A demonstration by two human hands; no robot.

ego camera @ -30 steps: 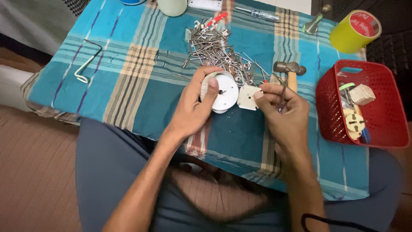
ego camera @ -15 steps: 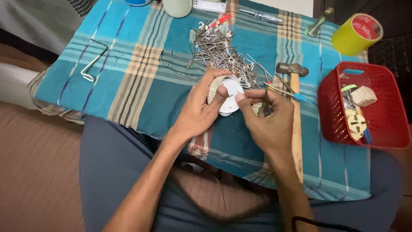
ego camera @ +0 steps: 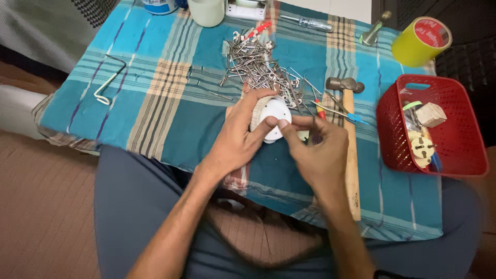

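Both hands moved closer: left hand [ego camera: 238,138] and right hand [ego camera: 319,150] grip clamped on one white round fitting [ego camera: 274,114].

The left hand [ego camera: 235,142] gripped a round white plastic fitting [ego camera: 274,114] at the middle of the blue checked cloth [ego camera: 170,113]. The right hand [ego camera: 320,155] pinched its edge, a heap of metal nails [ego camera: 256,70] just beyond.

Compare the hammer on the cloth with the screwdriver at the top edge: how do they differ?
The hammer is the longer, with a wooden handle and a metal head; the screwdriver is slim, with a clear handle. The hammer runs almost straight up the cloth beside the right hand; the screwdriver lies nearly crosswise, far from both hands. Both lie flat on the checked cloth, untouched.
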